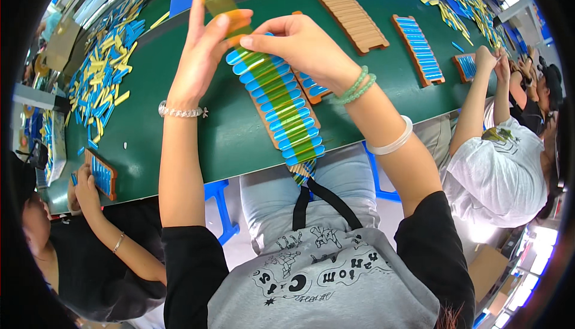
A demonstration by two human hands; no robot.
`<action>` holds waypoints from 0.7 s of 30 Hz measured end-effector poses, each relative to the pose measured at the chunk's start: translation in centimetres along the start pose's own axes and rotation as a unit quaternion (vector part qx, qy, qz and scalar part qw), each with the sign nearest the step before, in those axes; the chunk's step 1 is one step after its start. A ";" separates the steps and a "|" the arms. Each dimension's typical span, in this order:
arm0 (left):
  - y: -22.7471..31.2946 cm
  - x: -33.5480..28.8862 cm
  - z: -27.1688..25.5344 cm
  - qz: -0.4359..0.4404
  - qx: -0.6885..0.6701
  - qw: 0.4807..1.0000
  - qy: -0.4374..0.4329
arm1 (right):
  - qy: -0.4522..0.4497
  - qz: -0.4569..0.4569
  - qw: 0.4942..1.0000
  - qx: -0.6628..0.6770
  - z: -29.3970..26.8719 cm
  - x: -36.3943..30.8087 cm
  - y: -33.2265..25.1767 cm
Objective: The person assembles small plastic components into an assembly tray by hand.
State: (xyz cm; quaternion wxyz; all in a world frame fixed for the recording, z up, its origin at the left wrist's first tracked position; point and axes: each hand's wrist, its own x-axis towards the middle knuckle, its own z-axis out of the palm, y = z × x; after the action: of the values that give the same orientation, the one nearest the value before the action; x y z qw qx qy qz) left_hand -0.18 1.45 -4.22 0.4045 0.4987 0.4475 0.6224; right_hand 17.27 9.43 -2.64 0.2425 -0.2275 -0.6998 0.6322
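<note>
A long strip of clear yellow tape (224,7) rises from the far end of a row of blue flat sticks (239,68), and the rest of it lies across their middles. The sticks sit side by side on a brown slotted rack (268,126), reaching to the table's near edge. My left hand (206,44) holds the raised strip, its thumb and fingers around it. With thumb and forefinger pinched, my right hand (293,44) grips the strip's edge just above the far sticks. Another rack with blue sticks (312,88) is partly hidden beneath my right wrist.
Loose blue and yellow sticks (105,71) are heaped on the green table (197,110) at left. An unfilled brown rack (352,19) and a filled one (418,50) lie to the right. Co-workers' hands (90,194) (488,59) handle racks on both sides.
</note>
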 end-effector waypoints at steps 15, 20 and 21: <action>-2.8 -5.4 6.5 -0.039 0.646 0.759 -0.073 | 0.022 0.040 0.983 0.177 -5.9 -8.2 -4.6; 0.8 -7.9 4.0 -0.140 0.659 0.737 -0.056 | 0.056 0.060 0.986 0.145 -6.1 -14.6 -1.9; 0.9 -8.5 2.2 -0.165 0.675 0.718 -0.042 | 0.056 0.074 0.984 0.155 -6.2 -15.9 -1.0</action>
State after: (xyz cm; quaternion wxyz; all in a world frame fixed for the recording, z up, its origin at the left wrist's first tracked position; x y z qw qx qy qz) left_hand 3.46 -6.56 -5.29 0.0746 0.5832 0.8069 0.0569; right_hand 33.50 4.24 -1.98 0.2665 -0.2737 -0.5598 0.7353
